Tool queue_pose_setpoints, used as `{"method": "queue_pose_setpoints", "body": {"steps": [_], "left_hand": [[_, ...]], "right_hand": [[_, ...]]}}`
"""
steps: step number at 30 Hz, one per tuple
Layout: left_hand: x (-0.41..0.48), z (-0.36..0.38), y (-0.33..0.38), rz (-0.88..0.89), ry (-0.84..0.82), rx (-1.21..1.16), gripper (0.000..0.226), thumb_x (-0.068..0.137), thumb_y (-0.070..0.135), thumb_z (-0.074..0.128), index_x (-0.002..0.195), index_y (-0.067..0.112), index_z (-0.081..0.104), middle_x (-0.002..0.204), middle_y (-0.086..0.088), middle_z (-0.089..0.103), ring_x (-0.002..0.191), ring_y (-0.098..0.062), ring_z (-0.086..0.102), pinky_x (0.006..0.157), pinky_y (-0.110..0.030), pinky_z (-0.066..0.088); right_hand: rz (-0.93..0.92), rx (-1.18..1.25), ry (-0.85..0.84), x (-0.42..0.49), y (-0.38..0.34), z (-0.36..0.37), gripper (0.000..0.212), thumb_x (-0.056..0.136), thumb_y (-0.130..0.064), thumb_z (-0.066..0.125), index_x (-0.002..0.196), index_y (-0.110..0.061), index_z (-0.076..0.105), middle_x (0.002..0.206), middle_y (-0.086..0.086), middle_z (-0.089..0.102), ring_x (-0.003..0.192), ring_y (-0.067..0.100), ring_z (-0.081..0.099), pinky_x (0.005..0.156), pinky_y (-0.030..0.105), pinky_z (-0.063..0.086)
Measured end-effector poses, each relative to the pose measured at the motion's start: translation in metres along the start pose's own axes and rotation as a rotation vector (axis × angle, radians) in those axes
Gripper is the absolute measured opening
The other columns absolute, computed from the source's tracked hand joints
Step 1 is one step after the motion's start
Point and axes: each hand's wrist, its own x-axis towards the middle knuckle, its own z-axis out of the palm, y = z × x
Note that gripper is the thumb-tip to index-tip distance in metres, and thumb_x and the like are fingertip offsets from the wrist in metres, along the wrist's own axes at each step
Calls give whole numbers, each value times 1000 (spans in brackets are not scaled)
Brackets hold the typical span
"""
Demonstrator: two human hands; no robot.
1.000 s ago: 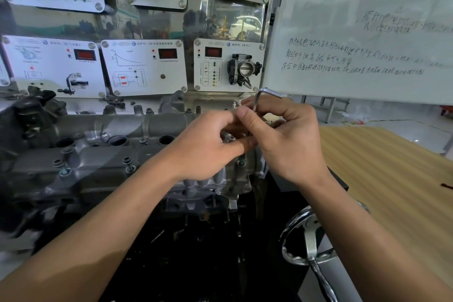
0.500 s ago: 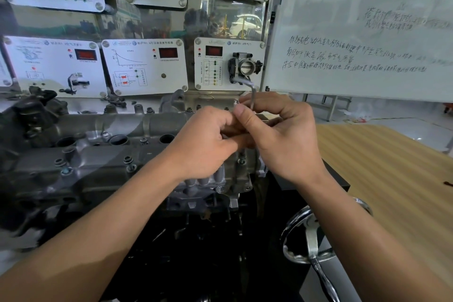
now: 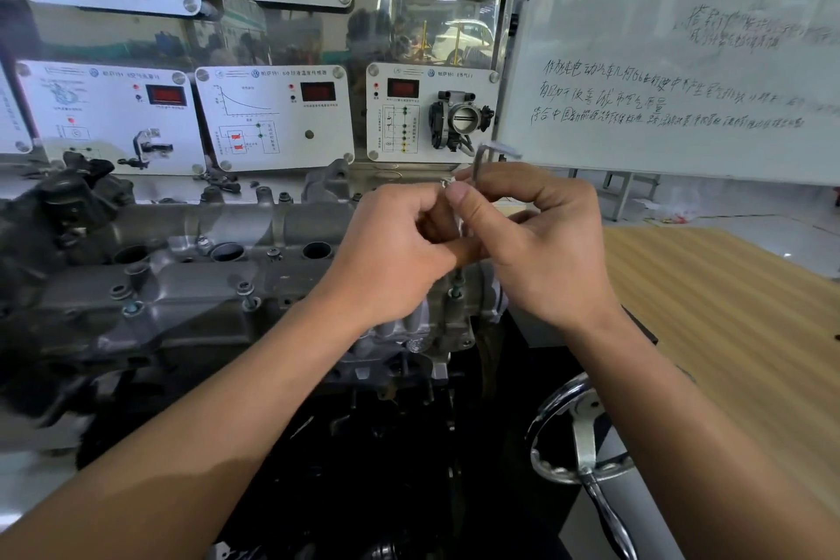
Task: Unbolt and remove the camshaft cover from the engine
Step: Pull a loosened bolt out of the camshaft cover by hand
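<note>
The grey cast camshaft cover (image 3: 191, 286) lies across the engine in the left and centre of the head view, with several bolts standing in it, such as a raised bolt (image 3: 247, 293). My right hand (image 3: 541, 250) pinches an L-shaped hex key (image 3: 484, 159) that stands upright over the cover's right end, its short arm pointing right. My left hand (image 3: 395, 255) is curled beside it, fingers closed round the key's lower shaft. The key's tip and the bolt under it are hidden by my fingers. Another loosened bolt (image 3: 456, 286) shows just below my hands.
Training display panels (image 3: 272, 118) stand behind the engine, one carrying a throttle body (image 3: 459, 121). A whiteboard (image 3: 682, 50) leans at the right. A wooden table (image 3: 736, 314) lies to the right, and a metal handwheel (image 3: 584, 441) sits below my right forearm.
The hex key's short arm has swung round: it pointed right, then left, and now right again. Both hands stay at the same bolt.
</note>
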Motion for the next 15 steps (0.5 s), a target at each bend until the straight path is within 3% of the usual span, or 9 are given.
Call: {"method": "queue_pose_setpoints", "body": {"steps": [3, 5, 8, 11, 13, 15], "left_hand": [[-1, -8, -1, 11, -151, -14, 9, 87, 18, 73, 91, 24, 69, 85, 4, 74, 78, -10, 70, 72, -30, 59], [-1, -15, -1, 13, -266, -3, 8, 93, 16, 67, 95, 23, 71, 92, 5, 77, 86, -12, 73, 78, -29, 59], [-2, -10, -1, -9, -148, -7, 20, 87, 9, 73, 74, 23, 72, 72, 11, 75, 67, -1, 70, 62, -14, 52], [-1, 2, -3, -54, 24, 45, 24, 76, 11, 81, 63, 15, 61, 59, 2, 65, 51, -8, 58, 52, -26, 46], [0, -3, -4, -57, -50, -16, 12, 77, 21, 79, 79, 17, 68, 75, 3, 72, 64, -14, 66, 60, -34, 54], [1, -11, -6, -18, -228, -49, 14, 86, 25, 74, 99, 28, 71, 96, 11, 76, 88, -10, 72, 80, -30, 59]], "right_hand": [[-5, 25, -12, -1, -2, 1, 20, 88, -17, 73, 82, -36, 73, 85, -20, 74, 84, 3, 72, 67, 21, 56], [7, 18, -5, -1, -2, 3, 18, 88, -17, 73, 81, -33, 74, 84, -18, 74, 83, 4, 71, 68, 23, 56], [23, 22, -9, 0, -4, 5, 13, 88, -16, 73, 81, -26, 75, 83, -12, 75, 83, 5, 70, 71, 21, 53], [27, 7, -24, 0, -6, 3, 9, 89, -14, 73, 81, -19, 76, 83, -7, 75, 81, 5, 70, 73, 21, 53], [51, 11, -25, 0, -6, -1, 6, 89, -15, 73, 85, -16, 77, 83, -6, 76, 79, 5, 71, 69, 19, 53], [63, 7, -9, -1, -6, -4, 7, 89, -15, 73, 86, -13, 78, 81, -5, 77, 77, 6, 72, 67, 20, 54]]}}
